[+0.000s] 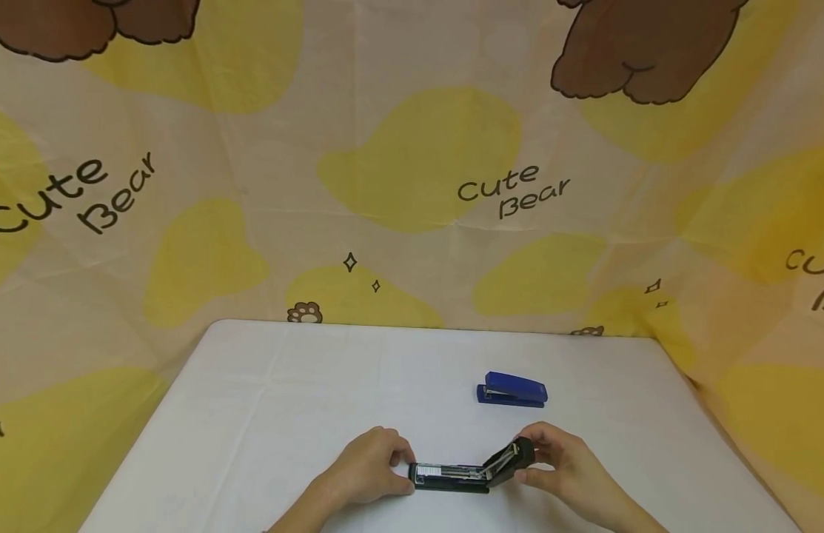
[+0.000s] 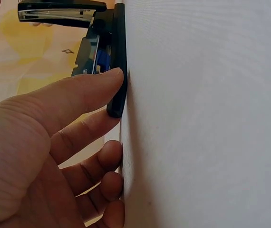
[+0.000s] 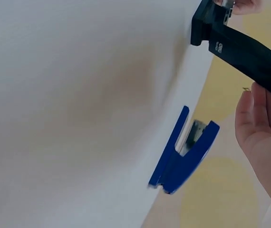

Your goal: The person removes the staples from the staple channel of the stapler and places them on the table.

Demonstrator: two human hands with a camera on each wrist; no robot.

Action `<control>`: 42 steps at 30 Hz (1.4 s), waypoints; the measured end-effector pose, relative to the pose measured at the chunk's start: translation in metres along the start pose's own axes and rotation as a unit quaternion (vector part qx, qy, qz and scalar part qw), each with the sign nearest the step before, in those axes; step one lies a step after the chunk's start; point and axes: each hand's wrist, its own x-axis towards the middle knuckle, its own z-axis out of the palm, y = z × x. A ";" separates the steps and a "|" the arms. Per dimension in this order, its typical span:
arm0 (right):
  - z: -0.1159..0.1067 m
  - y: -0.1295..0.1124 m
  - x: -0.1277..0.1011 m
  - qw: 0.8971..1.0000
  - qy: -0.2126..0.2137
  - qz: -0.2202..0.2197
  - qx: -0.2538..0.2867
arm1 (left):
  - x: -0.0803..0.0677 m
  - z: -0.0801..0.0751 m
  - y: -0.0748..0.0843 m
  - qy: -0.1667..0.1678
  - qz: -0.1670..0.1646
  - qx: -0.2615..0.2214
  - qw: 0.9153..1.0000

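An opened stapler point(image 1: 468, 470) lies on the table point(image 1: 265, 414) near the front edge, about the middle. The left hand point(image 1: 372, 468) is at its left end, the right hand point(image 1: 561, 463) at its right end. A second, closed stapler point(image 1: 512, 389) lies behind it, slightly to the right.

A white table point(image 1: 265, 414) with rounded far corners carries everything here. A black stapler point(image 1: 468, 470) lies on it near the front edge, its base flat on the surface and its top arm swung up and open at the right end. Beyond the black stapler, slightly to its right and well apart from it, a blue stapler point(image 1: 512, 389) sits closed on the table. The tabletop seems to be covered with a creased white cloth.
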 end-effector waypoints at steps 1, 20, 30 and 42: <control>-0.002 0.001 -0.001 1.000 -0.001 0.006 -0.002 | 0.000 0.000 0.000 0.000 0.002 0.000 1.000; -0.021 0.014 -0.008 0.999 -0.025 0.027 0.006 | 0.000 -0.002 -0.001 0.000 -0.007 -0.010 1.000; -0.031 0.018 -0.007 0.994 -0.067 0.080 -0.035 | 0.001 0.000 -0.001 0.000 -0.007 -0.008 1.000; -0.040 0.025 -0.006 0.986 -0.086 0.133 -0.056 | 0.002 0.001 0.000 0.001 -0.011 -0.005 1.000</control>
